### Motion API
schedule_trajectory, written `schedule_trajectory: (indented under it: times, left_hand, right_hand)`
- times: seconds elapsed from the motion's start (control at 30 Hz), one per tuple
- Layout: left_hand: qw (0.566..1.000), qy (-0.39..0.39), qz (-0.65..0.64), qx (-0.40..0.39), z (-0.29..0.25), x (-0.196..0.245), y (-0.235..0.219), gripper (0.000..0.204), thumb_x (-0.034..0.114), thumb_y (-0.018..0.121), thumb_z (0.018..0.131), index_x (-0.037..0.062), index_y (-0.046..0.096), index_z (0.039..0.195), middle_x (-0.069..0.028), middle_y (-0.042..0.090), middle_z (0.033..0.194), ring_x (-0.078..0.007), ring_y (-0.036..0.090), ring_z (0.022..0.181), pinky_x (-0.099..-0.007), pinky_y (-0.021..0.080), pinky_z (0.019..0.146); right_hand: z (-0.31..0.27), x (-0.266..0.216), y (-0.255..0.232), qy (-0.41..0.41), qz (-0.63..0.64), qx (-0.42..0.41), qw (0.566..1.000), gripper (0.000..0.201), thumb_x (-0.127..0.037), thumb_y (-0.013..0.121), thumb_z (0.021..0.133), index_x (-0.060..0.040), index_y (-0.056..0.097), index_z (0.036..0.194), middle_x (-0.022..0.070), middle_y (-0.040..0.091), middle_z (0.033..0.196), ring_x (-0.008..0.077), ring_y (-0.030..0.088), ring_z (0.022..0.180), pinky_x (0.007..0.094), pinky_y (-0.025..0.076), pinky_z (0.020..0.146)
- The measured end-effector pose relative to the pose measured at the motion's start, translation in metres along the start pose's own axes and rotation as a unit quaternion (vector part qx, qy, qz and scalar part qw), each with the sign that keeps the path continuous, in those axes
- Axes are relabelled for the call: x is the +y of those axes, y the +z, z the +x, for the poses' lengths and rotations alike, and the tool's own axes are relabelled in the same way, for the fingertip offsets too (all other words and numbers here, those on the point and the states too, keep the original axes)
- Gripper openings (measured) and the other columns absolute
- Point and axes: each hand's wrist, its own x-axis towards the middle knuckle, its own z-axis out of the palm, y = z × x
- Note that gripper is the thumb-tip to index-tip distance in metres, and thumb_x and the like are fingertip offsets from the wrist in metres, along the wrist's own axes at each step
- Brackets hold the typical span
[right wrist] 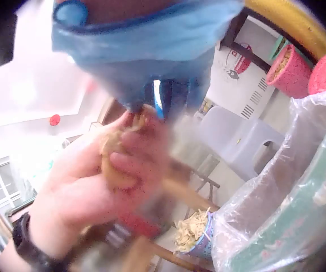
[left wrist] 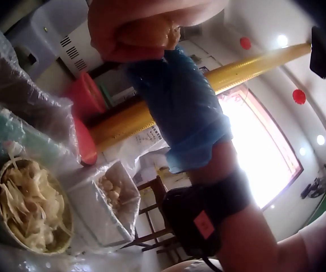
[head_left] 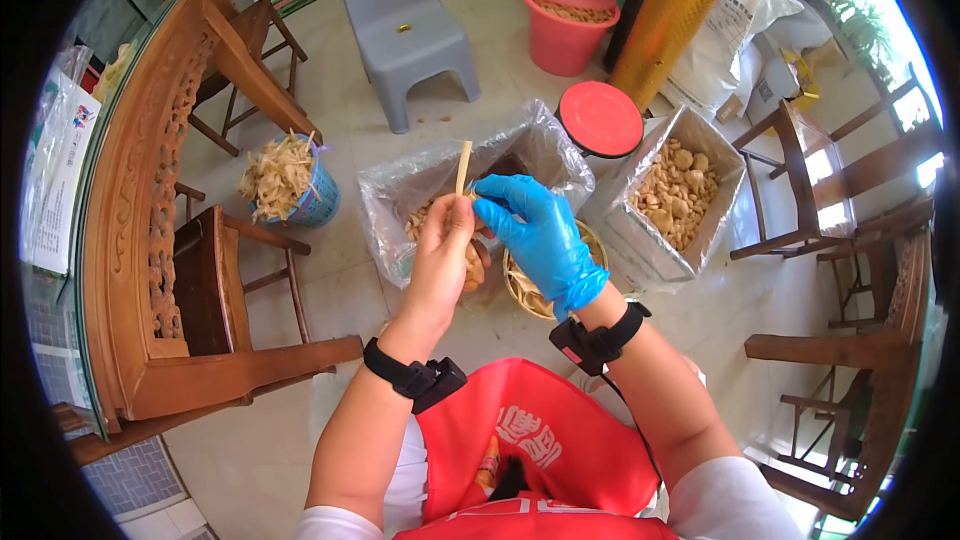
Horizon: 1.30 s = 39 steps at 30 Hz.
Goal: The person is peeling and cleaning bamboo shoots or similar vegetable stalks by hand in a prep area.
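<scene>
My bare left hand grips a smooth yellow-brown, root-like lump. In the left wrist view, the lump shows between the curled fingers. The right hand, in a blue glove, meets the left fingertips and pinches at the lump's upper end; its fingertips are partly hidden. A straight pale strip sticks up beside the left thumb. Both hands are raised over a plastic-lined box with pale pieces inside. Below the glove stands a round bowl of pale peelings.
A lined white box of pale lumps is to the right, near a red lid. On the left stands a blue basket heaped with peelings. A grey chair and pink bucket are ahead; wooden furniture flanks the floor.
</scene>
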Motion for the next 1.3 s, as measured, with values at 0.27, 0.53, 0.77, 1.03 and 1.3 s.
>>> schedule_trajectory:
  times: [0.27, 0.53, 0.77, 1.03, 1.3]
  left_hand:
    - [1.0, 0.02, 0.005, 0.006, 0.0, -0.016, 0.001, 0.033, 0.04, 0.04, 0.099, 0.0095, 0.048, 0.109, -0.0014, 0.053, 0.087, -0.0088, 0.05, 0.072, -0.025, 0.046, 0.059]
    - [0.989, 0.11, 0.097, -0.03, 0.004, -0.023, 0.002, 0.034, 0.039, 0.04, 0.099, 0.0086, 0.044, 0.111, -0.0022, 0.053, 0.089, -0.0078, 0.05, 0.069, -0.023, 0.044, 0.055]
    - [0.977, 0.108, 0.182, -0.007, -0.002, -0.021, 0.004, 0.035, 0.035, 0.042, 0.099, 0.0035, 0.041, 0.115, -0.005, 0.055, 0.084, -0.0108, 0.052, 0.073, -0.0289, 0.044, 0.066]
    - [0.961, 0.145, 0.236, -0.015, -0.002, -0.023, 0.0, 0.037, 0.035, 0.04, 0.099, 0.0029, 0.038, 0.117, -0.0112, 0.057, 0.084, -0.0219, 0.056, 0.074, -0.0338, 0.044, 0.069]
    - [0.927, 0.18, 0.324, -0.057, 0.0, -0.012, -0.003, 0.039, 0.035, 0.042, 0.098, 0.001, 0.037, 0.116, -0.0168, 0.059, 0.091, -0.0308, 0.059, 0.08, -0.0374, 0.045, 0.072]
  right_hand:
    - [-0.008, 0.006, 0.007, -0.1, -0.094, 0.054, 0.989, 0.018, -0.009, 0.063, 0.084, -0.0016, 0.061, 0.1, 0.0118, 0.057, 0.087, 0.0245, 0.058, 0.074, 0.0314, 0.047, 0.068]
    - [-0.012, 0.019, 0.01, -0.089, -0.029, 0.09, 0.992, 0.011, -0.004, 0.058, 0.086, -0.0021, 0.058, 0.097, 0.011, 0.054, 0.086, 0.0241, 0.054, 0.075, 0.031, 0.045, 0.069]
    - [-0.018, 0.005, 0.018, -0.077, -0.057, 0.141, 0.985, 0.01, -0.006, 0.056, 0.089, -0.0014, 0.057, 0.097, 0.0084, 0.055, 0.084, 0.0171, 0.055, 0.071, 0.0308, 0.046, 0.065]
    - [-0.015, 0.014, 0.01, 0.028, 0.03, 0.126, 0.991, 0.013, -0.013, 0.056, 0.091, -0.0004, 0.057, 0.096, 0.0051, 0.059, 0.074, 0.0114, 0.053, 0.064, 0.0305, 0.047, 0.061]
    - [-0.022, 0.012, 0.002, 0.013, -0.082, 0.071, 0.994, 0.015, -0.014, 0.053, 0.091, 0.001, 0.052, 0.09, 0.0228, 0.054, 0.073, 0.0338, 0.05, 0.061, 0.0364, 0.045, 0.059]
